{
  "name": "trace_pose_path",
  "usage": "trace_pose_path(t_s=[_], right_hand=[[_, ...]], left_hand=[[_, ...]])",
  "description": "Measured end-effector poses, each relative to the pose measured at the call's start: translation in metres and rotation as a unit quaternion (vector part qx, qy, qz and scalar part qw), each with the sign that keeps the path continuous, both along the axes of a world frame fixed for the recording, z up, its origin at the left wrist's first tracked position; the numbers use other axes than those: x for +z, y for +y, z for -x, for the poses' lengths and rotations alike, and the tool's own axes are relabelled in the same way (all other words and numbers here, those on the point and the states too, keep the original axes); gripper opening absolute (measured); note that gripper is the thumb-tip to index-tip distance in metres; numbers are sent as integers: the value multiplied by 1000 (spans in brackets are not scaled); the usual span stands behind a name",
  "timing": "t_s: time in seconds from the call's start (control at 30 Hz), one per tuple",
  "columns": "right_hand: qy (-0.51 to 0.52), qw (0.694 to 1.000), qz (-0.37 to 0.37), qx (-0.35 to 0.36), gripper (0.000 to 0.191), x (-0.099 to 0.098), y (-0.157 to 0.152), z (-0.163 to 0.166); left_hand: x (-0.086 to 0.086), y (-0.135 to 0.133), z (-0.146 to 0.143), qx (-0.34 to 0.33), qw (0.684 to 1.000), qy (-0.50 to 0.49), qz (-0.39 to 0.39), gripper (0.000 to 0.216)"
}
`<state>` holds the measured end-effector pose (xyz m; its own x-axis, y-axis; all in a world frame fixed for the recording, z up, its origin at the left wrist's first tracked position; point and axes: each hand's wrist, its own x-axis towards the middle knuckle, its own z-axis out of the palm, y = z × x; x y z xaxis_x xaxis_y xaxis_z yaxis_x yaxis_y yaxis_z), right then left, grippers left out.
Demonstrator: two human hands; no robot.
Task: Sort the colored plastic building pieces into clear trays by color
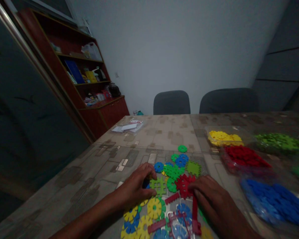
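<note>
My left hand (144, 182) rests at the left side of a pile of plastic building pieces. Its thumb and fingers are apart, beside a light-green lattice piece (158, 186). On the pile's right side, my right hand (213, 196) has its fingers bent and close together, with the fingertips on some red notched pieces (185, 186). Around the hands lie green notched discs (173, 171), blue discs (181, 160), yellow discs (154, 207), a light-green square piece (193, 168) and red bars (171, 198). Part of the pile is hidden under my right hand.
To the right stand clear containers of yellow pieces (225, 138), red pieces (246, 157), blue pieces (276, 200) and green pieces (280, 142). Papers in plastic (129, 127) lie at the table's far left. Two grey chairs (171, 103) and a wooden shelf unit (102, 106) stand beyond.
</note>
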<state>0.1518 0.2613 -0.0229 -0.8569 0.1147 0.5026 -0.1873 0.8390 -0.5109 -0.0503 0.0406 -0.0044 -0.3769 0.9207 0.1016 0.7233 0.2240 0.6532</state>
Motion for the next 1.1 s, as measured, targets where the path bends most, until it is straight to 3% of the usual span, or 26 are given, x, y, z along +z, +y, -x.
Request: trace_pose_path(t_s=[0.1, 0.3, 0.43, 0.57, 0.73, 0.97, 1.1], right_hand=[[-12, 999, 32, -35, 22, 1, 4, -1], [-36, 998, 47, -33, 25, 0, 1, -1], [-16, 998, 34, -53, 22, 3, 7, 3], [-9, 996, 32, -80, 22, 10, 13, 7], [-28, 996, 80, -32, 23, 18, 4, 7], [-104, 982, 157, 28, 17, 24, -22, 11], [-142, 972, 183, 34, 12, 24, -27, 13]], left_hand=[[3, 1, -3, 10, 1000, -7, 3, 21], [24, 4, -13, -24, 996, 32, 75, 54], [20, 5, -15, 16, 996, 26, 78, 39], [12, 3, -15, 31, 997, -10, 76, 39], [14, 4, -16, 7, 999, -54, -1, 15], [15, 18, -32, 44, 978, -173, -110, 20], [13, 26, -43, 30, 974, -187, -123, 22]])
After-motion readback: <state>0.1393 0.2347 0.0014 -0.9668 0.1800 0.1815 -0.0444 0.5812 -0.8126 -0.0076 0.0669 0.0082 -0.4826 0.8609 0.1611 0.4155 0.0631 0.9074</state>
